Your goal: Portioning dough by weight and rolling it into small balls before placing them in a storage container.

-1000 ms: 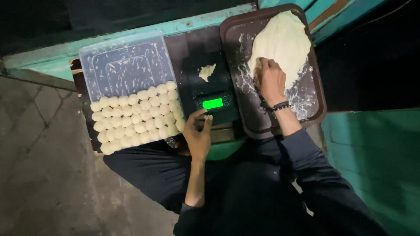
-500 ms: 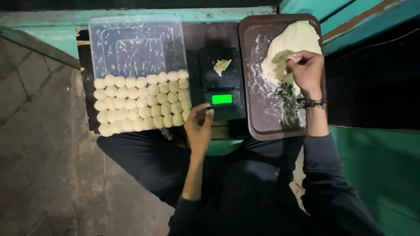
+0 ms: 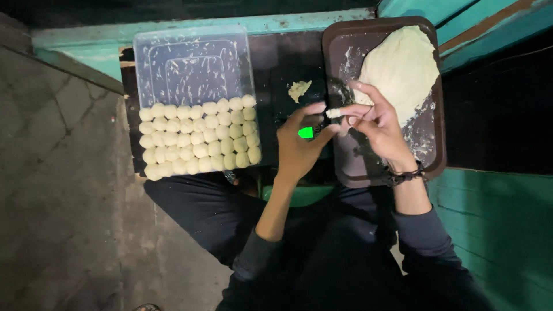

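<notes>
Head view, looking straight down over the person's lap: both hands meet above a small black scale (image 3: 299,109) whose green display (image 3: 306,133) glows between the fingers. The right hand (image 3: 374,129) pinches a little piece of dough (image 3: 333,113) between thumb and forefinger, the other fingers spread loosely above it. The left hand (image 3: 299,147) is half open, its thumb and forefinger reaching up to that same piece; its fingertips are at the piece's left end, though I cannot tell whether they actually grip it. A dark bracelet (image 3: 403,174) sits on the right wrist.

On the scale's platform, just above the hands, lies another small scrap of dough (image 3: 299,89), apart from the pinched piece.

To the right is a dark brown tray (image 3: 337,55), dusted with flour, carrying a large pale mass of dough (image 3: 400,69) in its upper half; the right hand hangs over the tray's left edge.

To the left stands a clear plastic container (image 3: 193,57). Its far half is bare apart from floury smears, and its near half is packed with rows of small round dough balls (image 3: 199,138) touching one another.

All of this rests on a dark surface framed by turquoise-painted wood (image 3: 86,43), with the person's dark-clad legs below
</notes>
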